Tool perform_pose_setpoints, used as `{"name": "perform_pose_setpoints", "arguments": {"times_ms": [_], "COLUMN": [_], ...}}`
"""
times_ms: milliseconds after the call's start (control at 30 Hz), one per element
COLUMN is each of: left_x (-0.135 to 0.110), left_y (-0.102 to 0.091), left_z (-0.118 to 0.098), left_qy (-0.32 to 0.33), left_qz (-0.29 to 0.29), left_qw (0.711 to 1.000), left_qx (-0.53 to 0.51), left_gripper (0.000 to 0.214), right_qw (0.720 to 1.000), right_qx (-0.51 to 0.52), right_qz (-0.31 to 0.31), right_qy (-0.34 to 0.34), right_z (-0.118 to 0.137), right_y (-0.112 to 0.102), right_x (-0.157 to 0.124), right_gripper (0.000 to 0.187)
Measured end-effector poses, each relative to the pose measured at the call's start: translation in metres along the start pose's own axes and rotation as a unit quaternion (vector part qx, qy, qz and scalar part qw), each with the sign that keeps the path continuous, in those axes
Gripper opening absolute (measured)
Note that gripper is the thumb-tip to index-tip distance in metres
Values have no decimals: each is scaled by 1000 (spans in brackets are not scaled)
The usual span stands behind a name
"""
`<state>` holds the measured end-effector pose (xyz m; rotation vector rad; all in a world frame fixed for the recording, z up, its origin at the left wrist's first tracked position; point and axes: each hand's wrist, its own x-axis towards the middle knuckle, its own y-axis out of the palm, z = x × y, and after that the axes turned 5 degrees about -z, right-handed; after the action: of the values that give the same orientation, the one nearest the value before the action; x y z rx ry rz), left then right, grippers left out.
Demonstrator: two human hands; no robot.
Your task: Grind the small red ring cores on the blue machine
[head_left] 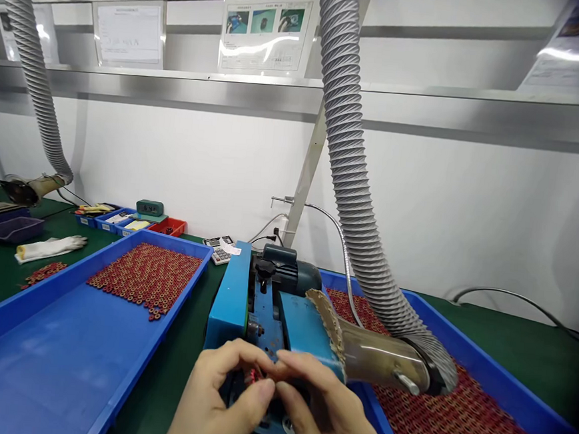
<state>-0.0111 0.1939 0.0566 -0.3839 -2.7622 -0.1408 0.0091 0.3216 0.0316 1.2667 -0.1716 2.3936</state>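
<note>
My left hand (pixel 223 392) and my right hand (pixel 327 404) meet in front of the blue belt-grinder-like machine (pixel 306 322). Thumb and index finger are pinched together on each hand, with the fingertips almost touching. A small red part (pixel 253 375) shows in the gap of my left hand's pinch; its full shape is covered by the fingers. What my right fingertips hold is hidden. The machine has a dark motor (pixel 295 271) at its back and a black knob (pixel 265 270) on top.
To the left, a blue tray (pixel 73 354) holds many small red rings (pixel 147 273). Another blue tray (pixel 506 388) with red rings (pixel 454 417) lies to the right. A grey extraction hose (pixel 345 141) comes down to a pipe (pixel 383 358) beside the machine. White gloves (pixel 51 248) lie far left.
</note>
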Motion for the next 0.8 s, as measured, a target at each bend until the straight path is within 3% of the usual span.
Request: {"name": "perform_pose_setpoints", "arguments": {"times_ms": [33,100,200,267,333,467,533,633,700,800], "left_x": [1,4,9,11,11,10,10,11,12,12], "left_y": [-1,-3,-3,-2,0,1,1,1,2,3], "left_z": [1,3,9,10,7,2,3,6,7,7], "left_qy": [-35,-91,-105,-117,-142,-162,-160,-135,-118,-124], "left_qz": [28,82,154,168,159,169,179,173,159,146], "left_qw": [998,980,947,939,942,944,942,944,946,946], "left_qx": [-52,-160,-263,-277,-259,-234,-234,-247,-256,-260], "left_gripper": [25,36,38,40,42,42,41,40,39,38], "right_qw": [999,993,983,979,970,919,905,921,931,919], "right_qx": [14,51,93,111,149,270,316,299,272,276], "right_qz": [-6,43,123,129,114,71,29,-1,59,165], "right_qy": [42,100,103,108,155,280,282,251,237,227], "right_z": [-1,-3,-5,-4,-2,-1,-5,-12,-13,-10], "right_y": [-1,-4,-6,-4,0,8,7,-1,-6,-7], "right_x": [0,1,7,9,8,2,3,7,9,9], "right_gripper": [20,21,12,11,16,24,25,19,13,19]}}
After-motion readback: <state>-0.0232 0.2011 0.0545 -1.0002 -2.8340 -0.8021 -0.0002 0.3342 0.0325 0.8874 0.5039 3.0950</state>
